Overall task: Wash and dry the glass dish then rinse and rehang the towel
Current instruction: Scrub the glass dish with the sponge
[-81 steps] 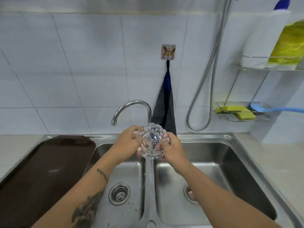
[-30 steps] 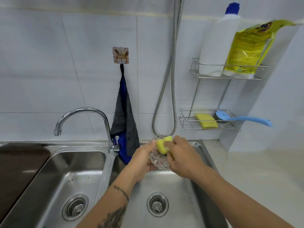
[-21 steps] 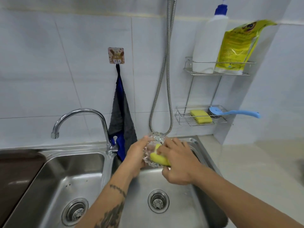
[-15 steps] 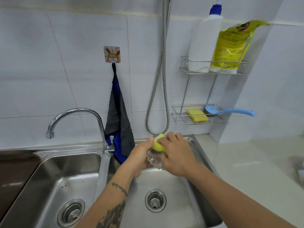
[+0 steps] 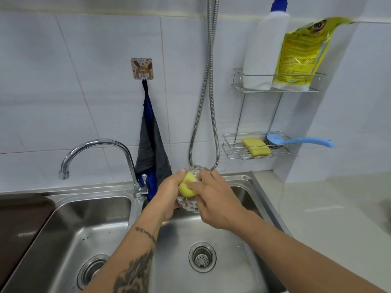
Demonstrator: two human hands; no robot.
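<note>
Over the right basin of the steel double sink (image 5: 243, 182) my left hand (image 5: 168, 195) grips a small cut-glass dish (image 5: 188, 205) by its left side, tilted toward me. My right hand (image 5: 213, 199) presses a yellow sponge (image 5: 187, 187) into the dish's hollow. Most of the dish is hidden behind my fingers and the sponge. A grey and blue towel (image 5: 151, 144) hangs from a square wall hook (image 5: 141, 68) behind the faucet (image 5: 99, 144). No water runs from the faucet.
A wire rack on the right wall holds a second yellow sponge (image 5: 256, 146) and a blue brush (image 5: 300, 141); above it stand a white bottle (image 5: 263, 49) and a yellow pouch (image 5: 300, 53). A metal shower hose (image 5: 208, 102) hangs down. A dark tray (image 5: 19, 225) lies left; a pale counter (image 5: 338, 208) runs right.
The dish moved from under the running faucet to the right basin, the water stopped, and my right hand took a yellow sponge. In the last second the sponge rubs around inside the dish.
</note>
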